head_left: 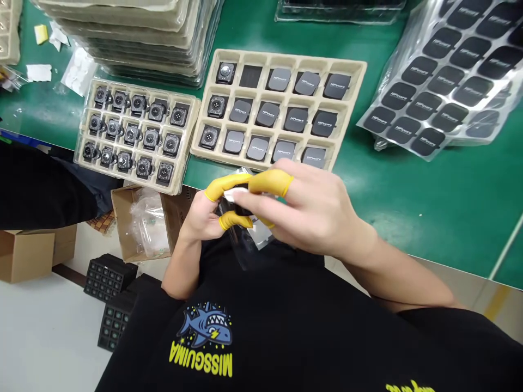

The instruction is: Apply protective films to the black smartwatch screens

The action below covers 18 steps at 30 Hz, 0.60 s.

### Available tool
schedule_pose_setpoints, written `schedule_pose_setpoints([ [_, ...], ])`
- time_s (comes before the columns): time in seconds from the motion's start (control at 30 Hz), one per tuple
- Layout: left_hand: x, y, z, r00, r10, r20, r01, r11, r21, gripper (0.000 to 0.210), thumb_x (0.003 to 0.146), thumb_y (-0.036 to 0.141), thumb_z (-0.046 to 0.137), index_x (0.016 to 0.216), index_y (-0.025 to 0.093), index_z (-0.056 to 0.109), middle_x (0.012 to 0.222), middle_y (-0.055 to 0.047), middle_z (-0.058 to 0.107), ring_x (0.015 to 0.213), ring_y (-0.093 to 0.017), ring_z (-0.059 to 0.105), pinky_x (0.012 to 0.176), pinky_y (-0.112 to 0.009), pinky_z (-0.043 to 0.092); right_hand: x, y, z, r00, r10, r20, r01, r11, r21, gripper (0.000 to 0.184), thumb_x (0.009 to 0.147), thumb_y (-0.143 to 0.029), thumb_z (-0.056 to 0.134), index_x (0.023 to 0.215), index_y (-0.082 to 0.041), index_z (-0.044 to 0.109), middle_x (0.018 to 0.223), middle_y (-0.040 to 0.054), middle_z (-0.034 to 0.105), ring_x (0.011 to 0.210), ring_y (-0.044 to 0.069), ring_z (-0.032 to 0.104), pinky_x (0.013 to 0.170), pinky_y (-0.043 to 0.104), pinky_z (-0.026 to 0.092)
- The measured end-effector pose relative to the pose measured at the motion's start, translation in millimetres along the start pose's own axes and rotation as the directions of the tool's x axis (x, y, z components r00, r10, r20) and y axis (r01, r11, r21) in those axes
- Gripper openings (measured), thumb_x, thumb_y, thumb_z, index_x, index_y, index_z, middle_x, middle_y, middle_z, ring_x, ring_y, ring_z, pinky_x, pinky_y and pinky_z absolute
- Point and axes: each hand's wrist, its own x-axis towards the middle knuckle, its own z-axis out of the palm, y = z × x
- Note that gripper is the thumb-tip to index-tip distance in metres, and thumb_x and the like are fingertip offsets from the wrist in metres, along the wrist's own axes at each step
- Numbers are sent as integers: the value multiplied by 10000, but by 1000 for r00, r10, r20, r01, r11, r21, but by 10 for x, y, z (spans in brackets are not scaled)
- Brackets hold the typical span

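Note:
My left hand (208,212), with yellow finger cots, grips a dark watch body (242,209) between thumb and forefinger. Over it bends my right hand (310,204), also in yellow finger cots, its fingers closed at the watch. A small white piece (236,194), perhaps a wipe, shows at the right fingertips. Clear film (260,233) hangs below both hands. Just beyond them lies a beige tray (355,81) of watch bodies; most bear dark square HiFuture films, while the leftmost column shows bare sensor backs.
Left of that tray is a second tray (182,163) full of watch bodies. Stacked trays (163,32) rise behind it. HiFuture film sheets (433,98) are piled at right on the green table (408,207). A carton (122,218) with plastic bags and black foam blocks (109,277) sit below.

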Motion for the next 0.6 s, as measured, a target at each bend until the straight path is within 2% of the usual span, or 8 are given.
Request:
schedule_pose_setpoints([
  [0.1,-38,-73,-34,997,5,-83,-10,998,-64,786,804,618,984,1484,311,738,1337,-77,860,1205,-307,866,1052,-405,728,-118,81,103,986,162,-46,-165,982,-93,238,1134,-205,584,1156,-261,815,910,72,766,795,224,680,624,366,466],
  [0.2,-110,-116,-93,982,-23,-185,3,994,-108,762,826,652,952,1471,308,740,1231,-61,870,1058,-256,889,928,-343,741,-496,307,138,943,281,-178,-299,950,-89,140,1090,-236,698,1149,-269,820,1008,84,801,825,235,725,611,350,482],
  [0.3,-145,-144,-129,976,14,-215,-38,993,-107,780,803,611,986,1483,323,734,1205,-44,865,1046,-234,882,980,-342,730,-1124,655,90,836,362,-412,-433,896,-93,108,982,-282,855,1089,-295,859,917,103,806,727,240,672,581,395,427],
  [0.33,-140,-153,-128,976,34,-215,-58,993,-107,791,797,595,996,1492,325,730,1188,-39,863,1040,-226,880,1013,-342,722,-1358,781,63,779,417,-468,-516,851,-101,83,974,-312,853,1056,-308,869,842,104,777,707,247,634,597,420,410],
  [0.4,-114,-167,-110,976,65,-208,-87,991,-100,814,790,579,1005,1508,322,720,1138,-30,859,1017,-217,880,1056,-343,709,-1805,1023,21,624,640,-448,-743,664,-85,139,1017,-296,749,1073,-319,874,847,119,748,803,277,631,716,464,422],
  [0.47,-80,-171,-79,977,73,-201,-91,993,-79,840,790,590,1001,1525,313,703,1103,-33,854,1020,-233,884,1065,-360,709,-2165,1231,14,426,771,-473,-896,432,-104,113,915,-246,762,983,-287,842,769,72,657,768,269,566,751,474,396],
  [0.53,-56,-163,-43,978,64,-197,-74,996,-47,853,796,613,990,1531,301,692,1118,-52,853,1063,-262,886,1044,-372,719,-2395,1379,43,232,832,-504,-972,178,-153,131,783,-222,766,907,-254,787,715,16,535,720,244,482,736,452,361],
  [0.6,-51,-141,-5,978,56,-202,-61,998,-17,834,805,631,979,1512,287,701,1156,-71,851,1102,-279,882,1010,-369,730,-2482,1422,82,122,864,-489,-979,23,-202,146,735,-246,746,880,-245,761,722,7,467,738,253,453,716,432,338],
])
